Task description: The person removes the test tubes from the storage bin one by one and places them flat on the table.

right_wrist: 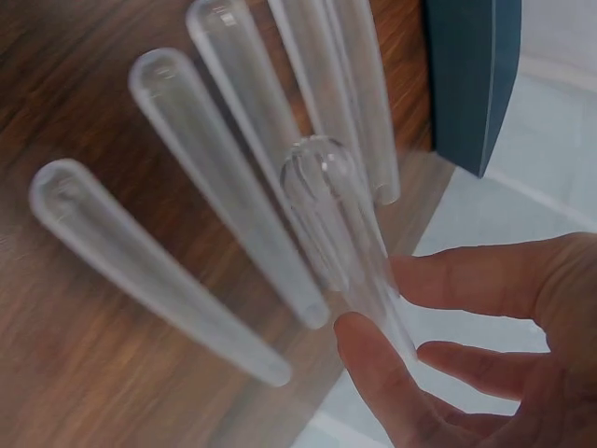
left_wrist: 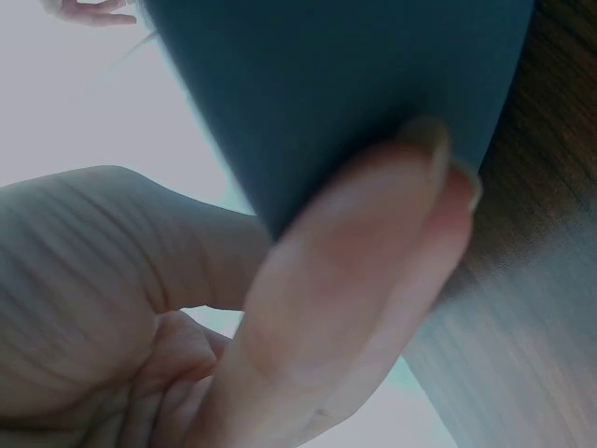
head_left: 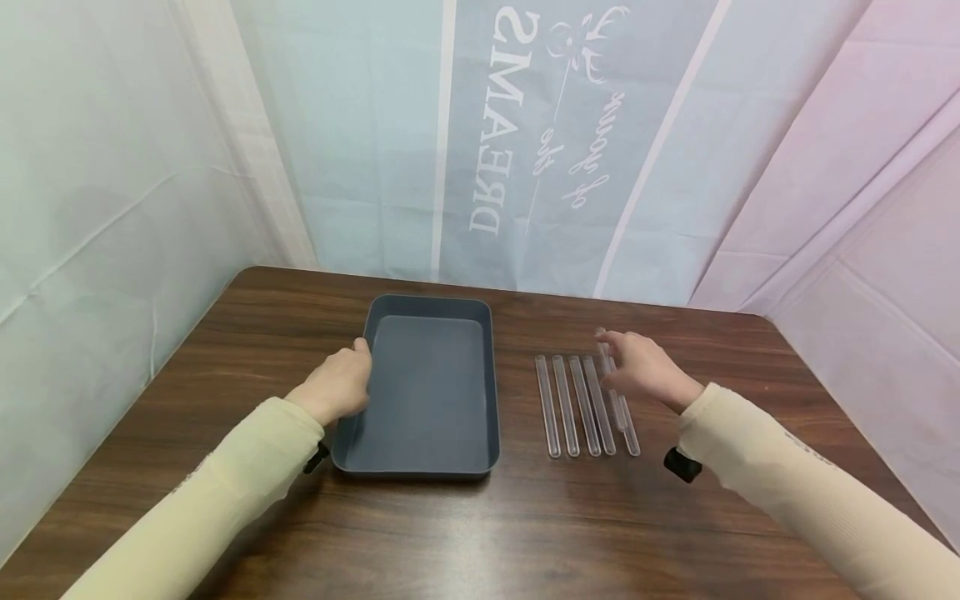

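At the left rim of a dark blue-grey rectangular tray [head_left: 429, 392], my left hand [head_left: 337, 385] pinches the side wall. Its fingertips press the wall's outer face [left_wrist: 317, 84] in the left wrist view, with the thumb on the other side. My right hand [head_left: 643, 367] pinches a clear test tube [right_wrist: 338, 219] between thumb and fingers, its rounded end toward the camera. The held tube is raised a little off the table. Several more clear test tubes [head_left: 566, 408] lie side by side between the tray and my right hand; one [right_wrist: 154, 271] lies on the outer side.
The dark wood-grain table [head_left: 450, 533] carries the tray and tubes. Behind its far edge hangs a pale blue cloth [head_left: 375, 167] with printed lettering. White cloth walls [head_left: 97, 208] close off both sides.
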Demonstrator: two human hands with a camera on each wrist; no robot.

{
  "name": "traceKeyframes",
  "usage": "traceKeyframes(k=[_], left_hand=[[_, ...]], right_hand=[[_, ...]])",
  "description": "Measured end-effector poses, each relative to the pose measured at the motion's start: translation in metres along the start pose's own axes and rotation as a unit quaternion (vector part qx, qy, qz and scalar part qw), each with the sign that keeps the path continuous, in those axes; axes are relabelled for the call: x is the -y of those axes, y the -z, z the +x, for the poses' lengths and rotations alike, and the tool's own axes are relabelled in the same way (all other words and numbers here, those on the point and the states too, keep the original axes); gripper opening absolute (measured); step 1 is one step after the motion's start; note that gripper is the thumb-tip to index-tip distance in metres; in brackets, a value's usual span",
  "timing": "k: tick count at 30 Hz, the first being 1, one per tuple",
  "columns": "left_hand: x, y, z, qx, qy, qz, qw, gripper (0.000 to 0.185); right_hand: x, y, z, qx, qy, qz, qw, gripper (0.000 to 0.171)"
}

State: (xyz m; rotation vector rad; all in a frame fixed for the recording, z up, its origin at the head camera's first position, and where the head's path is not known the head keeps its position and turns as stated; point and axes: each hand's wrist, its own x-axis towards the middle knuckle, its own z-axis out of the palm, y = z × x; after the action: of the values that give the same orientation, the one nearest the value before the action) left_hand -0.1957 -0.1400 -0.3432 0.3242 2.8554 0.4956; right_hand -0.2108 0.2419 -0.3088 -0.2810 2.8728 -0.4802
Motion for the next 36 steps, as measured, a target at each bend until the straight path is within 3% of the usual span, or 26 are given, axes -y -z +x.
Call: traceKeyframes(k=[22, 36], left_hand=[[-0.001, 0.001, -0.003, 0.008, 0.011, -0.019, 0.9997, 0.071], [-0.003, 0.001, -0.001, 0.011, 0.013, -0.015, 0.9997, 0.071]], right_hand=[[-0.036, -0.005, -0.008, -0.016, -0.015, 0.011, 1.000, 0.070], [-0.054, -0.011, -0.016, 0.000, -0.037, 0.041, 0.998, 0.067]])
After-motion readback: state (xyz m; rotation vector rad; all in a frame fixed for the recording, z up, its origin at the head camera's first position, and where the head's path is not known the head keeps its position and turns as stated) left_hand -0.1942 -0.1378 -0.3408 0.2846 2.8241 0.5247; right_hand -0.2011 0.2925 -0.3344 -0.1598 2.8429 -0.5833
